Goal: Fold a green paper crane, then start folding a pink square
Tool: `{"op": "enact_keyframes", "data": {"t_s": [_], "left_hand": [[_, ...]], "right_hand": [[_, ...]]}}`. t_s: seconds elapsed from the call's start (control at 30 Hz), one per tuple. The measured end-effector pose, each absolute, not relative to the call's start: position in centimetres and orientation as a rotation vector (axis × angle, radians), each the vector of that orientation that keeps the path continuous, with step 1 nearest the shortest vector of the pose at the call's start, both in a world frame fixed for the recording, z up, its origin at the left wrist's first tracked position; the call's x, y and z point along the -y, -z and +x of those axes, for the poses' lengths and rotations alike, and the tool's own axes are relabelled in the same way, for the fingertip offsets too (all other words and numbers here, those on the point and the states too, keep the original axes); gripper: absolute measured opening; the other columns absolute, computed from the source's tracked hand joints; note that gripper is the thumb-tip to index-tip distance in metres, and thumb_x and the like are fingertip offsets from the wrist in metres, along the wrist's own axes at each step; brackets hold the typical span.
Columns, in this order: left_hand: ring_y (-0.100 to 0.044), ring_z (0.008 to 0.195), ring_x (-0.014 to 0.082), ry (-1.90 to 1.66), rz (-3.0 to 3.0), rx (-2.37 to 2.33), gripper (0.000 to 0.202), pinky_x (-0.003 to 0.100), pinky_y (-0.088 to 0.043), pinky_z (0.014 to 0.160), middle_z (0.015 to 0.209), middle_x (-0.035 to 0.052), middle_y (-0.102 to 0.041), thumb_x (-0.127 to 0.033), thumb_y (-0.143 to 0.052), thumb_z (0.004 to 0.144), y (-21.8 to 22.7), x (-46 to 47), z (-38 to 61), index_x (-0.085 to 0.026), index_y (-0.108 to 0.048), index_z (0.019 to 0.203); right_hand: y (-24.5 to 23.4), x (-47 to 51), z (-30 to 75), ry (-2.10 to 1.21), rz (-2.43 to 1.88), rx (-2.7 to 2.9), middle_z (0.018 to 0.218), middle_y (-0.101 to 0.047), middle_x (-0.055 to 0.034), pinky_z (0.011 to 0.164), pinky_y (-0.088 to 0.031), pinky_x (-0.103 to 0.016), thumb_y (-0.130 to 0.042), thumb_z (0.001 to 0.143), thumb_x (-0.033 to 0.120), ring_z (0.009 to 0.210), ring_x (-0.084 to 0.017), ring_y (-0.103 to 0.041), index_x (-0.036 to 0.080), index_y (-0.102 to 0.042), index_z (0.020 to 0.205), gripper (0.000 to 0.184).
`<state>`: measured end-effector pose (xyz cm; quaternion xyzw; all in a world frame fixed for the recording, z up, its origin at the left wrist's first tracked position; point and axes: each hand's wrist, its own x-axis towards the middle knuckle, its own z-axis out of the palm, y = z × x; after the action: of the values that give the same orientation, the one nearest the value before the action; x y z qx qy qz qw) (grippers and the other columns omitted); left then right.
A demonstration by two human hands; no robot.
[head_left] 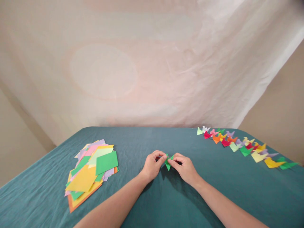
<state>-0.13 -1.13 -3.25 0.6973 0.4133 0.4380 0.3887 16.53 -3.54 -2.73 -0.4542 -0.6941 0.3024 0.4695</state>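
A small folded green paper piece (168,165), pointed at its lower end, is held up over the middle of the table between both hands. My left hand (154,163) pinches its left side between thumb and fingertips. On the opposite side, my right hand (184,167) grips it the same way. The fingertips cover parts of the paper, so its full shape is hidden. It looks like an origami bird, similar to the ones at the right.
Loose sheets of coloured paper (83,182) lie in an overlapping pile at the left. Rows of folded paper birds (245,151) in several colours stand along the right edge. A dark green cloth (142,139) covers the table, and a pale curtain (152,69) hangs behind it.
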Motion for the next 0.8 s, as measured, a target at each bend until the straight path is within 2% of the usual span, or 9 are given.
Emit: {"op": "enact_keyframes", "data": {"t_s": [0.53,0.8], "left_hand": [[-0.056,0.079,0.0148,-1.097,1.777,-1.059,0.023,0.024,-0.044,0.073,0.085,0.0043,-0.062,-0.036,-0.053,0.084,3.17,1.12,-0.22,-0.015,-0.061,0.084],[-0.057,0.081,0.0157,-1.09,1.775,-1.051,0.02,0.024,-0.045,0.075,0.085,0.0047,-0.062,-0.034,-0.054,0.083,2.84,1.22,-0.18,-0.016,-0.061,0.082]], "right_hand": [[2.67,3.53,16.77,-0.713,-1.113,1.718,0.067,-0.053,-0.0009,0.062,-0.04,-0.026,-0.052,0.083,0.034,0.064,-0.014,-0.05,0.018,-0.058,0.061,0.028],[2.42,3.73,16.48,-0.69,-1.107,1.706,0.064,-0.046,0.0013,0.059,-0.039,-0.024,-0.05,0.083,0.035,0.061,-0.013,-0.046,0.019,-0.048,0.059,0.029]]}}
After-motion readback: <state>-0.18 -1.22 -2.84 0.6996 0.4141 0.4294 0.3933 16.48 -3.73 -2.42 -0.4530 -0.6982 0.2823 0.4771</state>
